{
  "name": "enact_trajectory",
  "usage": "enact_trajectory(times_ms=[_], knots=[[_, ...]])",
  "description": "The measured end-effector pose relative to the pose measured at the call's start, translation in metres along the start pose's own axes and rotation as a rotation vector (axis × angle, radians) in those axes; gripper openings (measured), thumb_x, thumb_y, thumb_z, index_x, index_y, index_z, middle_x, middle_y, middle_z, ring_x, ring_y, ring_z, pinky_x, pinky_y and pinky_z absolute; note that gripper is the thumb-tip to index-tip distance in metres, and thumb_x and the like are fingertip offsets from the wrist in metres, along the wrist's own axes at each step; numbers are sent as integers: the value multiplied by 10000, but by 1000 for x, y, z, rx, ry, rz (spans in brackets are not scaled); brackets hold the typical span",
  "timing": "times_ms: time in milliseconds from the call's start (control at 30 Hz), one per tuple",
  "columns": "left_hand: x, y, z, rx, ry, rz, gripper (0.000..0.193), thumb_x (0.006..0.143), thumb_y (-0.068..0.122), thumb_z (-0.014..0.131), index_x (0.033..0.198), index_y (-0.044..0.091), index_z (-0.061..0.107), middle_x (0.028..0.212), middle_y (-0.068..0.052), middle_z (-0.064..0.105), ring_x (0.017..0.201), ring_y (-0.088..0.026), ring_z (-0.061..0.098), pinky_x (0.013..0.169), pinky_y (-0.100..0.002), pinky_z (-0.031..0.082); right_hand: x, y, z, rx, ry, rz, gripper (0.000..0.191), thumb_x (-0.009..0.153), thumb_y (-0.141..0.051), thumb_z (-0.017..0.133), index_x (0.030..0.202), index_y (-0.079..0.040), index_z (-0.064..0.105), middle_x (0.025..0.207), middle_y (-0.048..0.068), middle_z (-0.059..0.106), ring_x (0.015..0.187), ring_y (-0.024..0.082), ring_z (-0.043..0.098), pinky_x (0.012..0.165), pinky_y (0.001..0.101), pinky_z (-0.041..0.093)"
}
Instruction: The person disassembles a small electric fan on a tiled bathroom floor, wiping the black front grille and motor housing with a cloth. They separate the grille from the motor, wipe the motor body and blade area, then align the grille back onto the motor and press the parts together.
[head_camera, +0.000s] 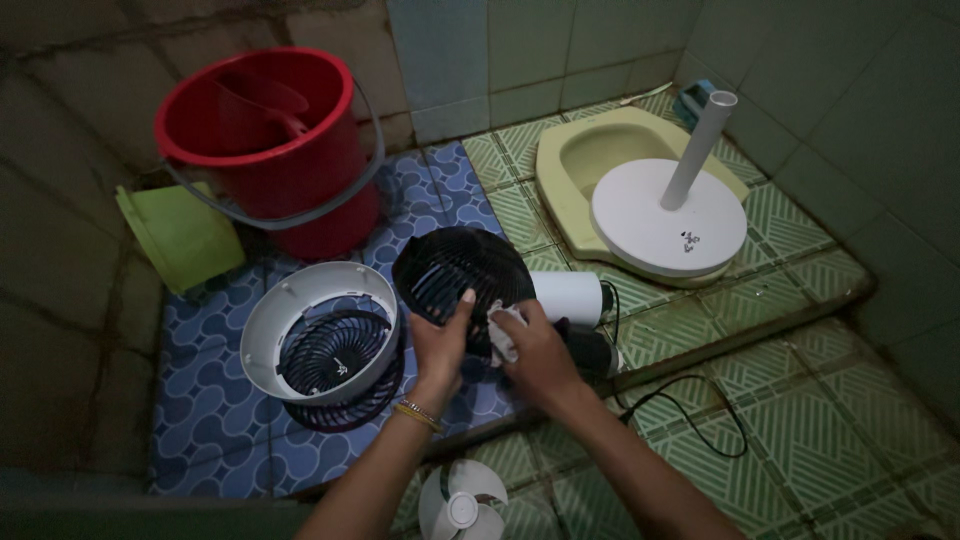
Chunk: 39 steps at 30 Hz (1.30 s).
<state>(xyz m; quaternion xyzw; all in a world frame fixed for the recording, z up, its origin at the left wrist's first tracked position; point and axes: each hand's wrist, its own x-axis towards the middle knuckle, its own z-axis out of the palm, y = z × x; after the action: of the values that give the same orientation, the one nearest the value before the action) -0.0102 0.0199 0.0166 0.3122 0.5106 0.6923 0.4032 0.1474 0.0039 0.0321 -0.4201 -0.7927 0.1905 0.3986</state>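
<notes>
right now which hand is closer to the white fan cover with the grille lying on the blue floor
Left. The left hand grips the black rear grille just right of the white fan cover. The right hand, holding a white cloth, is farther right.

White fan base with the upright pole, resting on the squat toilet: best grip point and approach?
Grip the white round fan base by its upright pole, coming from the side. The pole stands clear above the flat disc, whose low rim probably offers little hold.
</notes>
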Motion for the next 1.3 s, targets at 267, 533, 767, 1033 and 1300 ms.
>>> enact_trajectory(times_ms=[267,533,767,1033,1300], knots=[[4,-1,2,-8,21,-103,362,804,183,843,1061,14,652,941,-63,731,729,-135,684,592,-293,566,3,-7,-12,-405,-224,-118,404,895,-83,602,1295,-138,610,1068,166,570,957,378,646,700,495,544],[5,-4,-4,82,30,-62,417,784,236,869,1065,-15,692,1004,-94,752,826,-152,700,718,-304,586,-6,0,6,-401,-197,-302,360,860,-115,605,1218,-108,644,983,140,593,748,334,669,601,462,535],[4,-2,-3,124,16,-89,447,787,270,865,1075,-16,676,994,-97,748,822,-157,686,734,-313,570,12,11,-19,-398,-178,-282,386,744,-160,691,1130,-159,699,927,144,614,779,362,659,623,495,520],[5,-7,-1,182,68,-70,527,777,275,877,1131,-3,603,1050,-86,726,890,-155,685,790,-313,566,-18,16,4,-307,-88,-371,351,864,-125,689,1216,-131,682,1059,154,644,928,370,670,764,463,542],[5,-12,-6,165,40,-77,486,793,256,881,1105,-14,623,1038,-96,738,881,-157,685,790,-313,573,-8,32,-13,-226,-43,-259,432,817,-100,697,1248,-103,673,1025,171,640,901,390,663,732,478,538]])
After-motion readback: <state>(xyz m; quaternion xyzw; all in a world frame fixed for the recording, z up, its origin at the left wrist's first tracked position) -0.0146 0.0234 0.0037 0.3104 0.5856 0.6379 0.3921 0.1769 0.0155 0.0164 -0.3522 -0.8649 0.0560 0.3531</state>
